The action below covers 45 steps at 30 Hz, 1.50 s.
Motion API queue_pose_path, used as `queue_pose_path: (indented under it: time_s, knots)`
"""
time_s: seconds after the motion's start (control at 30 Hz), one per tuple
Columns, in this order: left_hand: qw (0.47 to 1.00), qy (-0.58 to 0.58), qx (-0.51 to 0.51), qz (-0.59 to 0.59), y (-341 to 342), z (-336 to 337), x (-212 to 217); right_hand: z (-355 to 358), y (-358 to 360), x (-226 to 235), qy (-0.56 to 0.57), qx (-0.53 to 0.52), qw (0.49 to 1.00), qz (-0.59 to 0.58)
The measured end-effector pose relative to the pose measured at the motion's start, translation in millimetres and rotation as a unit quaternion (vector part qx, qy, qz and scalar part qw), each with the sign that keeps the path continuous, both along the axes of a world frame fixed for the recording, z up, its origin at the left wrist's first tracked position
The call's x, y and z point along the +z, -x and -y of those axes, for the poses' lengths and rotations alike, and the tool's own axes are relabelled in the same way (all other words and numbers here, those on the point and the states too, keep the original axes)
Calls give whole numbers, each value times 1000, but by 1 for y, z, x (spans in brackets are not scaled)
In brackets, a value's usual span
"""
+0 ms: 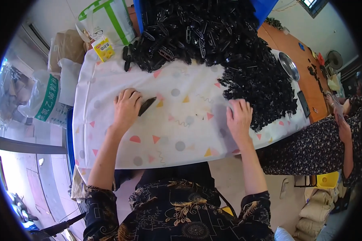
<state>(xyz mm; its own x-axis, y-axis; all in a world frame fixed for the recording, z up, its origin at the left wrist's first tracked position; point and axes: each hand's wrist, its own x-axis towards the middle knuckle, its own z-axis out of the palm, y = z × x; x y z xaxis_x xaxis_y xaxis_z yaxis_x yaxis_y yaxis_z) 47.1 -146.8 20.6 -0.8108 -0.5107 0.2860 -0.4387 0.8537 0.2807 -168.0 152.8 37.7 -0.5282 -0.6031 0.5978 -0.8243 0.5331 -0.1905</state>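
On the left of the patterned white tablecloth, my left hand is closed with its fingers curled. A long, narrow black plastic part juts out from its thumb side. My right hand rests at the near left edge of a heap of small black pieces. Its thumb stands apart from the bent fingers, whose tips are partly hidden, and I see nothing held there. Beyond both hands lies a large pile of longer black plastic parts, spilling out of a blue bin.
A yellow carton and a white-green bag stand at the far left. A metal dish and a phone lie beyond the small pieces. At right sits another person in a dark patterned garment. Sacks are stacked lower right.
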Motion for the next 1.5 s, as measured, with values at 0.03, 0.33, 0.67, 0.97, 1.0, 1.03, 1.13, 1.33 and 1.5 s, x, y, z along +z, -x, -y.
queue_pose_path:
  time_s: [0.03, 0.33, 0.67, 0.97, 1.0, 1.03, 1.13, 1.33, 1.5]
  knots:
    - [1000, -17, -21, -11, -3, 8, 1, 5, 12, 1, -29, -3, 999, -16]
    - [991, 125, 27, -26, -33, 21, 27, 25, 69, 5, -166, 22, 985, -39]
    - [989, 126, -77, 32, 132, 31, 30, 35, 92, 32, -317, 56, 946, 34]
    - [975, 203, -13, 87, 151, 29, 21, 16, 99, 34, -242, 148, 949, 137]
    - [978, 193, -22, 75, 149, 26, 21, 13, 100, 34, -213, 154, 954, 146]
    - [979, 191, -27, 70, 146, 25, 20, 10, 101, 33, -215, 148, 955, 144]
    - [986, 147, -51, 52, 134, 17, 22, 5, 105, 30, -172, 145, 970, 96]
    - [964, -265, -21, -29, 102, -29, 51, 18, 84, 33, -407, 80, 907, 79]
    - [721, -663, -130, -155, 66, -84, 33, 17, 81, 24, -410, 56, 908, 63]
